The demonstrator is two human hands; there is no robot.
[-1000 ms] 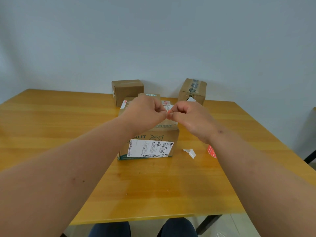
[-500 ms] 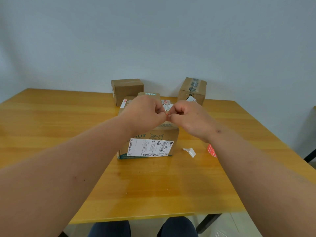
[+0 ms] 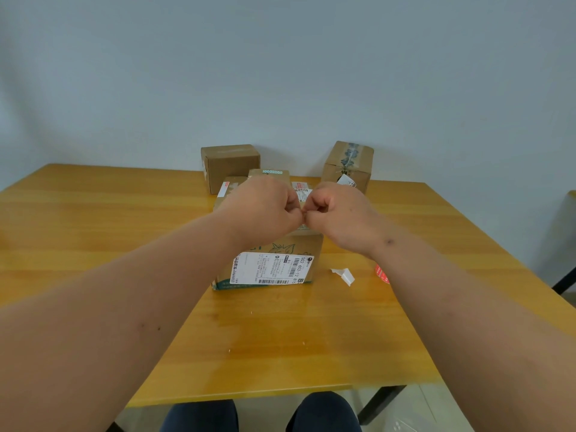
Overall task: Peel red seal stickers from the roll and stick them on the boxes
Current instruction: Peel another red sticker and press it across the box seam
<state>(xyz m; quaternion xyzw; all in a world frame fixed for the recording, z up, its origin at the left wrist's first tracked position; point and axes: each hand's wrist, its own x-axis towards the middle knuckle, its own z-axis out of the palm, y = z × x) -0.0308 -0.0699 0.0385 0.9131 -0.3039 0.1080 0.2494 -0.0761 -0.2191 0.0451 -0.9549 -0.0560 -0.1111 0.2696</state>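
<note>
My left hand [image 3: 265, 210] and my right hand [image 3: 339, 213] are held fist to fist above the nearest cardboard box [image 3: 271, 263]. Their curled fingers and thumbs pinch together at one spot. What they pinch, seemingly a seal sticker, is almost wholly hidden. The box carries a white shipping label on its front. The red sticker roll [image 3: 382, 273] lies on the table to the right, mostly covered by my right forearm. Two more boxes stand at the back, one at back left [image 3: 230, 165] and one at back right [image 3: 349, 165].
A crumpled white scrap of backing paper [image 3: 344, 275] lies right of the near box. The wooden table [image 3: 93, 232] reaches to a pale wall at the back. A smaller box [image 3: 269, 173] shows behind my hands. My knees are under the table's front edge.
Both hands stay pinched together over the near box, with only a slight shift of the fingers. Nothing on the table has moved.
</note>
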